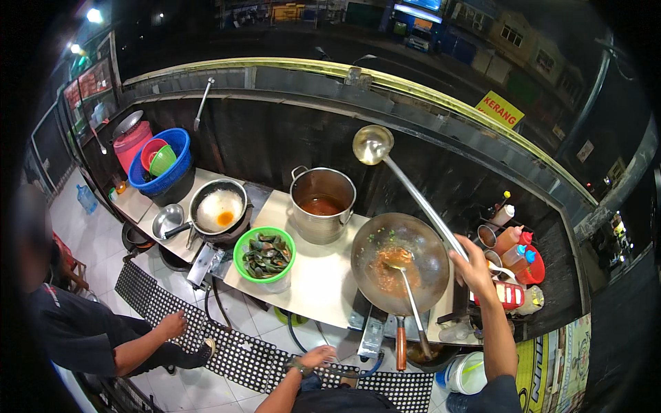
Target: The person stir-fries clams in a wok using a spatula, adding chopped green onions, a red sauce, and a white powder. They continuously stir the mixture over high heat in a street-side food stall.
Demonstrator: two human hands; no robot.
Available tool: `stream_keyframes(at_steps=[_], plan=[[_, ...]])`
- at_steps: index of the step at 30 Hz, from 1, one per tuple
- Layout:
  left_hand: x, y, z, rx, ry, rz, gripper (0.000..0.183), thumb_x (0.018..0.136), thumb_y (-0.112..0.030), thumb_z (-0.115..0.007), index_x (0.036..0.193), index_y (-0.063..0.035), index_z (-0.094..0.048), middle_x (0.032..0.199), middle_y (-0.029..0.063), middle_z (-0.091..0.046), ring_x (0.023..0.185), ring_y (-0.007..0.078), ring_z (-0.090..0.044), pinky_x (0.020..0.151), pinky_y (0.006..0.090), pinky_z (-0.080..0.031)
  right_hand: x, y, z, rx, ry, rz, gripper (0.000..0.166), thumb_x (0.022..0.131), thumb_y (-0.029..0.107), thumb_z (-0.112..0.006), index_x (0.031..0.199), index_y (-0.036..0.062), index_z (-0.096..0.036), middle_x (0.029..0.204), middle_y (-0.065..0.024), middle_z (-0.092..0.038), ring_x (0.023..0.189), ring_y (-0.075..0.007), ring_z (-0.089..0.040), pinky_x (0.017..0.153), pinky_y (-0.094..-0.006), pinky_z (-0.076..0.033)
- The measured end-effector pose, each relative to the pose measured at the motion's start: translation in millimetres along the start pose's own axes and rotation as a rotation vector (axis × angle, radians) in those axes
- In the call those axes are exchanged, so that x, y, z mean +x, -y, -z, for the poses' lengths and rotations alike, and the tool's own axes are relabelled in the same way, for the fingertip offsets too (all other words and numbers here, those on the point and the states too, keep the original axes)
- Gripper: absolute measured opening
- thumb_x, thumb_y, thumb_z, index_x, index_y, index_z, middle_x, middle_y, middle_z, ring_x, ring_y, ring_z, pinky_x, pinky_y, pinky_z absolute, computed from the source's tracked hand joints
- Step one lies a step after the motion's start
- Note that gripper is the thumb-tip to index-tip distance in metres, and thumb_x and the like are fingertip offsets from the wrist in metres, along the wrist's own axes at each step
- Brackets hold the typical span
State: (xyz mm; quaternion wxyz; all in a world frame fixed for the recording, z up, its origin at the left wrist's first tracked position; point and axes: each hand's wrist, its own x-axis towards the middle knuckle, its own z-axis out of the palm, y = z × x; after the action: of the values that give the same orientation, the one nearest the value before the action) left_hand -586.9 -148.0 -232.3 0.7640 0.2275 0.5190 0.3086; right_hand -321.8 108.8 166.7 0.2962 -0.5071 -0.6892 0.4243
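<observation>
My right hand (469, 266) grips the handle end of a long metal ladle (423, 201), its round bowl raised at the back wall. Below it a wok (434, 258) with a wooden handle stands on a burner, holding reddish sauce, green bits and a resting long-handled spoon (410, 297). My left hand (316, 356) hovers in front of the counter's edge, fingers apart, holding nothing. Between the wok and a green basket (266, 231) of mussels (266, 255) stands a tall metal pot (323, 227) with reddish-brown liquid. A frying pan (219, 204) further left holds pale liquid with an orange spot.
A co-worker (82, 330) stands at the left, an arm reaching forward. Squeeze bottles (508, 237) and a red container (534, 266) crowd the counter's right end. Blue (165, 178) and pink tubs fill its left end. A white bucket (471, 374) stands on the floor at right.
</observation>
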Motion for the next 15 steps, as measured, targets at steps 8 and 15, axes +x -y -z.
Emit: stream_keyframes(at_steps=[8, 15], plan=[[-97.1, 125.6, 173.5, -0.503, -0.652, -0.142, 0.020, 0.089, -0.019, -0.050, 0.075, -0.0053, -0.048, 0.063, 0.0030, -0.046, 0.050, 0.0106, -0.045, 0.037, 0.0243, -0.034, 200.8, -6.1, -138.4, -0.708, 0.059, 0.203, 0.034, 0.078, 0.012, -0.061, 0.109, -0.0042, -0.061, 0.085, -0.0188, -0.065, 0.074, -0.0275, -0.065, 0.063, -0.0398, -0.051], [-191.0, 303.6, 163.9, -0.774, -0.943, 0.422, 0.025, 0.092, -0.024, -0.045, 0.111, -0.0098, -0.054, 0.096, 0.0076, -0.063, 0.078, 0.0248, -0.062, 0.069, 0.0438, -0.054, 263.5, 39.9, -271.6, -1.129, 0.254, 0.150, 0.027, 0.074, 0.007, -0.057, 0.099, -0.0025, -0.064, 0.102, -0.0247, -0.064, 0.095, -0.0385, -0.063, 0.081, -0.0452, -0.053]])
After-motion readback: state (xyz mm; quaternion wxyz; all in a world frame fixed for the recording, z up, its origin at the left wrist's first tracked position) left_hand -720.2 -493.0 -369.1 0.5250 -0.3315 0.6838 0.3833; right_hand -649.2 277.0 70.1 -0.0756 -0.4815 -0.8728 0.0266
